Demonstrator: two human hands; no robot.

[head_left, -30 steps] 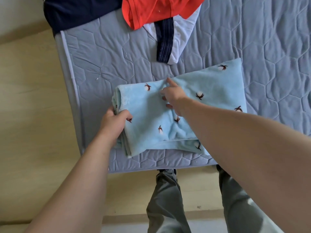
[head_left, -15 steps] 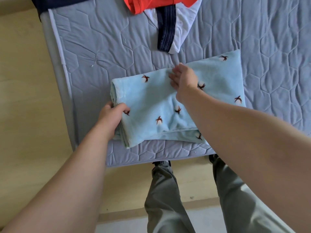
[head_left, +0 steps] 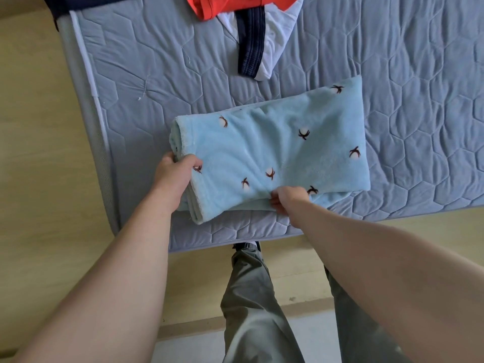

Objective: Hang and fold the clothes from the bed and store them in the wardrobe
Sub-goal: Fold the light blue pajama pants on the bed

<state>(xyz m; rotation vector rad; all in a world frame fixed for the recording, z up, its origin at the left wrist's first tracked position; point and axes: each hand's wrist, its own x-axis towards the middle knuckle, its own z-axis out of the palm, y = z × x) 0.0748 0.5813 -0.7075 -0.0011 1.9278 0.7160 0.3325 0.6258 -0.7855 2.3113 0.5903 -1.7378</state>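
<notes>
**A:** Where does the cloth sit against each grip?

**B:** The folded light-blue fleece cloth (head_left: 275, 150) lies flat on the bed (head_left: 406, 74), close to its near left corner. The left grip (head_left: 175, 171) is clamped on the cloth's near left corner, thumb on top and fingers tucked under the layers. The right grip (head_left: 286, 199) pinches the near edge about midway along, fingers curled into the fold. Most of the cloth stretches away from both grips, toward the far right.

**A:** And the count?

**B:** One blue cloth, folded in several layers, with eight small dark sprig motifs showing. Three other garments lie at the far side of the bed. An orange garment (head_left: 235, 5) overlaps a white garment with a navy band (head_left: 264, 40). A dark navy garment (head_left: 62, 3) lies at the bed's far left corner, well apart from the cloth. There are two grips, both on the cloth, and two legs in grey trousers (head_left: 251, 297) over the wooden floor (head_left: 39, 153).
</notes>
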